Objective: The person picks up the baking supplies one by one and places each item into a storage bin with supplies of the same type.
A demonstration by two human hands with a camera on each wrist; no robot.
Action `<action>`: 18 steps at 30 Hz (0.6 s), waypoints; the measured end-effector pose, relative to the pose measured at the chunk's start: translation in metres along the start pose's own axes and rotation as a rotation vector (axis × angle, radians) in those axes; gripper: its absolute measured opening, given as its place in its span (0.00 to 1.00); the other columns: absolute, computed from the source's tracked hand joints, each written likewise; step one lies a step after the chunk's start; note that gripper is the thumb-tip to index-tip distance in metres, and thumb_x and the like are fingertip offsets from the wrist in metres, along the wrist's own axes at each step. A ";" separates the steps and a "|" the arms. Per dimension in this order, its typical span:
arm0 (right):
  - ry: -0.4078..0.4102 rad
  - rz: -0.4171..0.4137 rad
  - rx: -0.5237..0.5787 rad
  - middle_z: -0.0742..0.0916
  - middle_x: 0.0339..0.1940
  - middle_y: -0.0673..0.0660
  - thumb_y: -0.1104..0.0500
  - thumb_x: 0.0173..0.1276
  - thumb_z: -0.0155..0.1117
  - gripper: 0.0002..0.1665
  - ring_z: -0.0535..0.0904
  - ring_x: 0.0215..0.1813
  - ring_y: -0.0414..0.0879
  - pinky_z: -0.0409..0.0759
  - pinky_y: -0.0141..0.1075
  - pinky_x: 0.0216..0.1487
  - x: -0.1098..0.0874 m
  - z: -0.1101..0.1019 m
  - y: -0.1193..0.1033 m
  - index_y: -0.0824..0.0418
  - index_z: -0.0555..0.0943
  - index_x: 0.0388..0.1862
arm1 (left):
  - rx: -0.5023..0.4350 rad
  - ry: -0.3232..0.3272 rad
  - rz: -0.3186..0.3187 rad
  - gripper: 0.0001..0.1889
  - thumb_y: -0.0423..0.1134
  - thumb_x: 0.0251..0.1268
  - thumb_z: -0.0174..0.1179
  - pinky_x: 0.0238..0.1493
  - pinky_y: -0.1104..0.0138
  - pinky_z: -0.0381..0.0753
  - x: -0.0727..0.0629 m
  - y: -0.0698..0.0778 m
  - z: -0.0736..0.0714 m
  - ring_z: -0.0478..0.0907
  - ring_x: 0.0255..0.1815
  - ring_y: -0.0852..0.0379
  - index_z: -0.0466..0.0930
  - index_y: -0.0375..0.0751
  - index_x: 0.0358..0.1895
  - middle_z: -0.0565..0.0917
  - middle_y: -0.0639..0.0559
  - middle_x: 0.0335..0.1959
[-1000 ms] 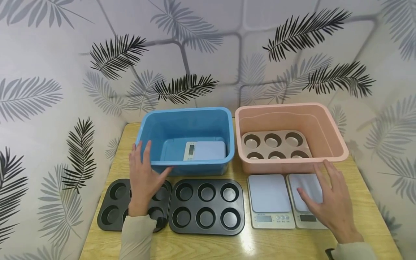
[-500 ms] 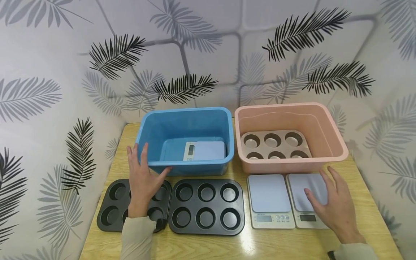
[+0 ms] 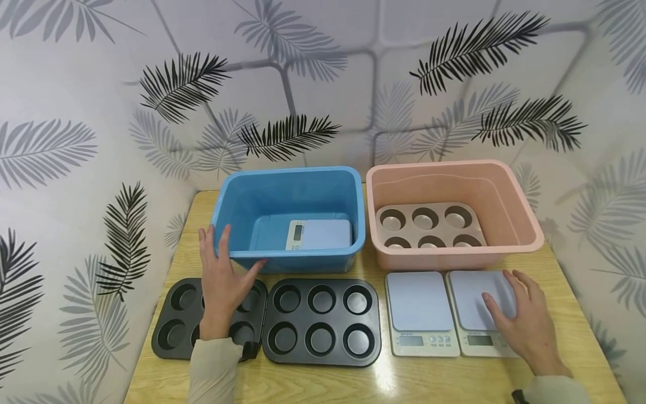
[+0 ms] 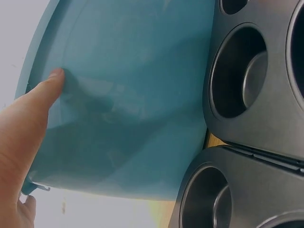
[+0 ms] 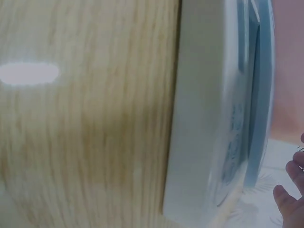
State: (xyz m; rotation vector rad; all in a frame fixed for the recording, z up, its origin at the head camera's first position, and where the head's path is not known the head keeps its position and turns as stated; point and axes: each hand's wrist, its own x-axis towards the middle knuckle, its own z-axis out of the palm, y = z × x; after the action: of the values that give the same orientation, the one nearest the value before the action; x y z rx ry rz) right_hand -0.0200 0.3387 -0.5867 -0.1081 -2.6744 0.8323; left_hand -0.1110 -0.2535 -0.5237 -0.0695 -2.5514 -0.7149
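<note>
My left hand [image 3: 224, 286] is at the front left corner of the blue plastic bin [image 3: 295, 253], fingers spread. Its thumb [image 4: 45, 92] lies against the bin's outer wall just below the rim in the left wrist view. Inside that bin lies a white kitchen scale [image 3: 326, 233]. On the right, my right hand [image 3: 527, 325] hovers with bent, parted fingers over the right edge of another white kitchen scale [image 3: 479, 300]; nothing is between them. Beside it lies a matching scale [image 3: 420, 301]. In the right wrist view, the fingers show at the lower right, past the scale's side.
A pink bin [image 3: 454, 260] holding a champagne-coloured muffin pan [image 3: 439, 231] stands right of the blue one. Two dark muffin pans lie in front: one in the middle [image 3: 321, 320], the other partly under my left forearm [image 3: 176, 317]. Patterned walls close off the back and sides.
My right hand has moved back and slightly right, away from the pink bin's front rim and down over the right scale. The left hand has barely moved at the blue bin.
</note>
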 end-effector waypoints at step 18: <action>-0.107 0.098 -0.096 0.74 0.72 0.78 0.47 0.80 0.68 0.42 0.69 0.72 0.77 0.69 0.74 0.68 -0.011 -0.006 0.010 0.68 0.69 0.82 | -0.257 0.019 -0.186 0.64 0.44 0.55 0.87 0.78 0.27 0.66 -0.006 -0.004 0.011 0.52 0.88 0.27 0.49 0.43 0.89 0.46 0.30 0.89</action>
State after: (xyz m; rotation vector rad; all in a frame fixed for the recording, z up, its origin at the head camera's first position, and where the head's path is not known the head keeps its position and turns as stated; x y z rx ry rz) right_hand -0.0076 0.3480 -0.5910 -0.2249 -2.8298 0.7576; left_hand -0.1108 -0.2510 -0.5364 0.0912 -2.4554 -1.1069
